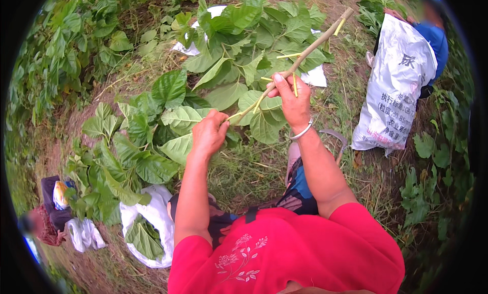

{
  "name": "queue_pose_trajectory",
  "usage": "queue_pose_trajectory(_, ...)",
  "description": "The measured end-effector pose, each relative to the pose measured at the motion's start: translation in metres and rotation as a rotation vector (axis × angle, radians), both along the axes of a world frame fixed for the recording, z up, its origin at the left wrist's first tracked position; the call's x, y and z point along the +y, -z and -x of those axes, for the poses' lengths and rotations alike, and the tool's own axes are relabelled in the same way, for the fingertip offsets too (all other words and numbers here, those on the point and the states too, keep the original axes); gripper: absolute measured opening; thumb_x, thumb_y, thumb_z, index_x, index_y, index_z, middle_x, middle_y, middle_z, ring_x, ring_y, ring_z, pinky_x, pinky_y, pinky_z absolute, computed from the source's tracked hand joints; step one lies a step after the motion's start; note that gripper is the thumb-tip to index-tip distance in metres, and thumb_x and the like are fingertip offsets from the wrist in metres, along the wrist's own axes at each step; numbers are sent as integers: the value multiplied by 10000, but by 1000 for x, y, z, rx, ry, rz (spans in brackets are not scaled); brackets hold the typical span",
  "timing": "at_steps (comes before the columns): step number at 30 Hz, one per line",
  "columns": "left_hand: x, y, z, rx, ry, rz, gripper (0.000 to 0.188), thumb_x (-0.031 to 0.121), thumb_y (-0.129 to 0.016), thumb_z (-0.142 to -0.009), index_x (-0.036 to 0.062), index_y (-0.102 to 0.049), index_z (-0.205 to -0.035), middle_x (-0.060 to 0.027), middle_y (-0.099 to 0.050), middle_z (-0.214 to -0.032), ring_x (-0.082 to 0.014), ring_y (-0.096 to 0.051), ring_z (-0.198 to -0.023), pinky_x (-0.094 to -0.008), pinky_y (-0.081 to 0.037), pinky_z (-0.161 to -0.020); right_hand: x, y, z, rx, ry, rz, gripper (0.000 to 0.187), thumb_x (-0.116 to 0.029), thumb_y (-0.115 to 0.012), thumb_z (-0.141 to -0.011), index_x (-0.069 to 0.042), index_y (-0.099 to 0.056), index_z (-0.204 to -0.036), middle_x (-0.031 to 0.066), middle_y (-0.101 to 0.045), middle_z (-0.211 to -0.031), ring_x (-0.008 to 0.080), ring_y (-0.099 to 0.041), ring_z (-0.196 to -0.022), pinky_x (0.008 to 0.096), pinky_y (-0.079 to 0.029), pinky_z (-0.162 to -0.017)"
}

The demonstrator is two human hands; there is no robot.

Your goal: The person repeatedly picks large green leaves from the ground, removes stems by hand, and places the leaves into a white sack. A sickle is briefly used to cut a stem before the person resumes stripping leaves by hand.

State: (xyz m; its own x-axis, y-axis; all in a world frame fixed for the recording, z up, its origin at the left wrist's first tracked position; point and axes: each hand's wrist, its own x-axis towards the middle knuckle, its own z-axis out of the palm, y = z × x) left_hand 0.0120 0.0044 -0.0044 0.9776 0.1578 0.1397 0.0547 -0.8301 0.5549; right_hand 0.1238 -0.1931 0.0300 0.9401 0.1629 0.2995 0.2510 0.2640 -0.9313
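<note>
A long brown branch (pixel 311 48) slants up to the right in front of me, mostly stripped, with several yellow-green leaf stalks left along it. My left hand (pixel 208 133) is closed at its thin lower end, where green leaves lie just beyond the fingers. Higher up, my right hand (pixel 293 99), with a silver bangle at the wrist, pinches the branch near its middle. Under and behind both hands spreads a heap of large-leaved cut branches (pixel 223 65), with pieces of white sheeting (pixel 189 45) showing beneath. A curved, sickle-like blade (pixel 339 141) shows beside my right forearm, partly hidden.
An open white sack (pixel 152 212) with leaves inside stands at lower left. A full printed white sack (pixel 394 85) stands at right, with a person in blue (pixel 435 42) behind it. Another person (pixel 46 225) is at far left. Leafy plants (pixel 66 45) line both sides.
</note>
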Motion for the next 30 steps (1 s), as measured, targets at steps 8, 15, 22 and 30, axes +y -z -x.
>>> queue_pose_trajectory(8,5,10,-1,-74,-110,-263,128,173,-548,-872,58,-602,-854,-158,-587,-831,-367,-608,-732,-449,-476,-665,6,-4,11,7,-89,29,206,-154,-593,-929,18,-608,-1041,63,-647,-802,91,-606,-670,225,-498,-626)
queue_pose_trajectory(15,22,29,-11,31,-266,-24,209,212,-537,-870,46,-652,-924,-223,-644,-843,-402,-621,-827,-475,-477,-739,18,3,49,-278,-115,254,158,-140,-599,-919,7,-624,-971,83,-633,-824,156,-615,-682,276,-492,-640)
queue_pose_trajectory(22,36,52,-22,69,-407,335,240,212,-560,-853,25,-676,-949,-97,-633,-719,-174,-583,-684,-319,-453,-671,22,0,60,-610,-152,314,147,-51,-680,-812,-5,-619,-937,110,-621,-858,245,-637,-738,306,-520,-627)
queue_pose_trajectory(30,62,14,-8,-230,-485,748,192,172,-548,-909,19,-664,-905,9,-597,-757,-75,-501,-702,-235,-410,-671,-10,-4,0,-34,194,-97,152,-121,-559,-943,22,-593,-982,69,-638,-806,151,-658,-682,255,-532,-635)
